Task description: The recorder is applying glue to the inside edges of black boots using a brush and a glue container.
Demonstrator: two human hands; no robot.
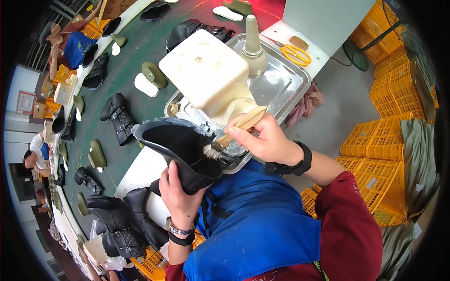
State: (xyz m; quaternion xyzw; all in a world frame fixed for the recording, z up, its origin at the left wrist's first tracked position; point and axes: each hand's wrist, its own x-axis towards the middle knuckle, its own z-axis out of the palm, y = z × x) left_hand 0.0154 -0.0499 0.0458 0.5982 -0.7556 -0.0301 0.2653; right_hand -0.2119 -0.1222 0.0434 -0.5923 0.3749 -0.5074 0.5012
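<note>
A black boot upper [197, 175] is gripped in my left hand [180, 194], its opening tilted up and its raw edge pale and ragged. My right hand [269, 140] is closed around the wooden handle of a flat brush [251, 118]. The pale bristles point down at the boot's opening; whether they touch the lining I cannot tell. Just beyond the boot, a white plastic jug [201, 70] lies on a metal tray [283, 91] with its round mouth near my right hand. Behind it stands a beige bottle [253, 42] with a tapered top.
Orange-handled scissors [295, 55] lie by the tray. Black boots [119, 119], olive shoe lasts [97, 154] and white insoles [146, 85] are spread on the green belt [136, 51]. More boots [112, 215] are heaped at my left. Yellow crates [382, 178] stack up on the right. Other people sit along the left.
</note>
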